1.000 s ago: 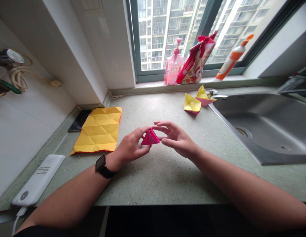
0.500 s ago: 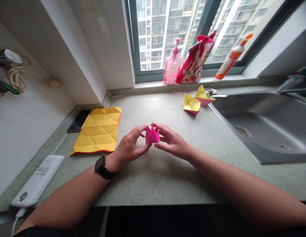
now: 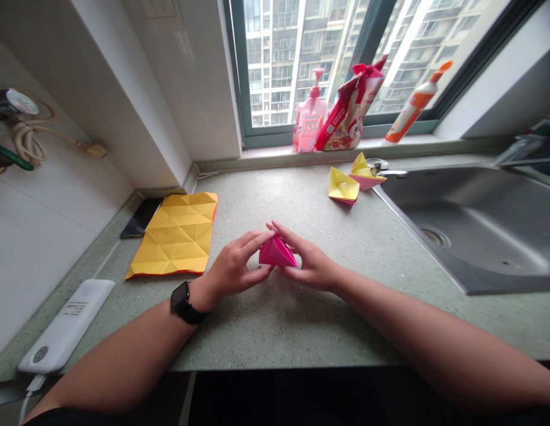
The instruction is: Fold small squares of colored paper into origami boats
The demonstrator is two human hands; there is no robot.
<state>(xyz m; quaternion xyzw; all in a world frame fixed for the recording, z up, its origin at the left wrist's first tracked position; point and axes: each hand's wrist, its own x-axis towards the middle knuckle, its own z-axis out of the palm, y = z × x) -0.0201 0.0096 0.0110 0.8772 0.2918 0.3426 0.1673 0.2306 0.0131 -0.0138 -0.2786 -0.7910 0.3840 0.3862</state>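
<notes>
A small pink folded paper piece (image 3: pixel 277 253) is held between my two hands, just above the middle of the counter. My left hand (image 3: pixel 240 262), with a black watch on its wrist, grips the left side of the piece between fingers and thumb. On the other side, my right hand (image 3: pixel 313 260) has its fingers at the top and right of the paper, its thumb beneath; part of that thumb is hidden. Two folded paper boats, yellow inside and pink outside, rest near the sink: a nearer boat (image 3: pixel 343 186) and a farther boat (image 3: pixel 366 173).
A creased yellow paper sheet (image 3: pixel 177 236) lies at left, partly over a dark phone (image 3: pixel 141 219). A white power bank (image 3: pixel 67 325) with a cable sits front left. The steel sink (image 3: pixel 474 236) is at right. On the sill stand a pink pump bottle (image 3: pixel 309 121), a red bag (image 3: pixel 352 112) and an orange-white bottle (image 3: pixel 410 112).
The pink paper piece has been turned and now shows a wider, flatter triangular side. My fingers have shifted around it, the right hand moving slightly lower.
</notes>
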